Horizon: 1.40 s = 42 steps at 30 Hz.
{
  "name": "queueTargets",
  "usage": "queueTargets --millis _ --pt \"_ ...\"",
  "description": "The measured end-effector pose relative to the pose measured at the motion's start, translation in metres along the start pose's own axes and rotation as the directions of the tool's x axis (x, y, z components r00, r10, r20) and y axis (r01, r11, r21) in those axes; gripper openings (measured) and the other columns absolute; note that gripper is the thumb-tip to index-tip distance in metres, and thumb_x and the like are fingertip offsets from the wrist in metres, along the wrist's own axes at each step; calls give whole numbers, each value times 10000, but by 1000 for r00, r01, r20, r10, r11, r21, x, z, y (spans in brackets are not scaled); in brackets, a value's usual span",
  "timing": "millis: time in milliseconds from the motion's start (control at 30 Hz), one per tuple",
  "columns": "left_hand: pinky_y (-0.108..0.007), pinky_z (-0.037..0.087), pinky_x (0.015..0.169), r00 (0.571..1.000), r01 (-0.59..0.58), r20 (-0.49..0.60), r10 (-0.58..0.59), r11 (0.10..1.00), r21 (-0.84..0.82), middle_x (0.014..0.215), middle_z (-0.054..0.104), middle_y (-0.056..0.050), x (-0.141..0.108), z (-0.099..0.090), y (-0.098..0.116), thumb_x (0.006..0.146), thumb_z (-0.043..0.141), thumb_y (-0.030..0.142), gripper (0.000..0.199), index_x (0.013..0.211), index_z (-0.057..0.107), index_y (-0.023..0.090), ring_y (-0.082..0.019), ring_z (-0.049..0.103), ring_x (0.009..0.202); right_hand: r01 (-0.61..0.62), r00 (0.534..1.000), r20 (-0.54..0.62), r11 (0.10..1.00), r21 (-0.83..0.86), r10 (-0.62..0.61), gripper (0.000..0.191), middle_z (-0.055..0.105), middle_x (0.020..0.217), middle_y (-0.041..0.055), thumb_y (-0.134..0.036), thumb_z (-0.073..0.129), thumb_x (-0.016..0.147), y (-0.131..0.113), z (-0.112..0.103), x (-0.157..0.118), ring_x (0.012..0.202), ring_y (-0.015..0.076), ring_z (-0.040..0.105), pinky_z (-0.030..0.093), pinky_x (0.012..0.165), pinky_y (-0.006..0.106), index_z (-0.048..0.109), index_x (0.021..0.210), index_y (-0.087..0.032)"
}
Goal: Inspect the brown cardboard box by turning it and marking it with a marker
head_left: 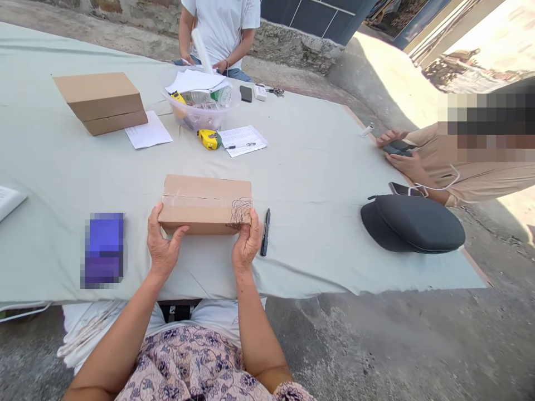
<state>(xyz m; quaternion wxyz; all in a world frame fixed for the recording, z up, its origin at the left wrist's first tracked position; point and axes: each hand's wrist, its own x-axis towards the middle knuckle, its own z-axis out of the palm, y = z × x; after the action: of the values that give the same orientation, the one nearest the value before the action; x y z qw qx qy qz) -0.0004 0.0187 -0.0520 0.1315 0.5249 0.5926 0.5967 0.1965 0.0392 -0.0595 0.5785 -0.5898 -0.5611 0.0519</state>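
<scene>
A closed brown cardboard box (200, 209) is between my two hands, above the cloth-covered table. Clear tape runs along its top seam, and dark scribbled lines mark its right end. My left hand (164, 248) grips the near left corner, thumb on the front face. At the right end, my right hand (246, 245) has its fingers pressed around the near corner. Just right of that hand lies a black marker (265, 233) on the cloth. Left of my left hand is a blurred-out blue and purple item (104, 250).
Beyond the box are a yellow tape measure (209, 139), a written sheet with a pen (244, 139), a clear plastic tub (196, 111) and another cardboard box (104, 103). A black case (413, 223) sits right. Two people sit at the table, one handling a phone.
</scene>
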Motion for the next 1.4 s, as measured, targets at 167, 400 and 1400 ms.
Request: queueTargets --millis 167,400,1400 --pt "-441 478 1158 991 126 44 -124 991 -52 1514 559 -181 3 -7 0 846 725 625 807 1493 500 199 -306 559 1393 -80 995 61 997 19 79 528 673 1254 159 -460 318 1058 9 2 -7 1180 230 641 535 1059 461 525 1473 -207" --pt "-427 565 1035 953 246 176 -245 969 20 1342 695 -125 -1 -19 -9 885 613 380 518 1370 616 197 -251 711 1128 -238 959 170 971 37 228 442 685 1093 114 -367 450 957 30 4 -21 1016 209 651 566 948 411 624 1308 -160" --pt "-456 456 900 969 99 144 -200 852 514 973 691 -139 -9 -18 -13 886 520 203 152 991 630 190 -338 623 1050 -205 963 175 979 -2 203 471 645 1023 87 -266 443 904 28 4 -27 969 211 595 529 920 399 625 1327 -166"
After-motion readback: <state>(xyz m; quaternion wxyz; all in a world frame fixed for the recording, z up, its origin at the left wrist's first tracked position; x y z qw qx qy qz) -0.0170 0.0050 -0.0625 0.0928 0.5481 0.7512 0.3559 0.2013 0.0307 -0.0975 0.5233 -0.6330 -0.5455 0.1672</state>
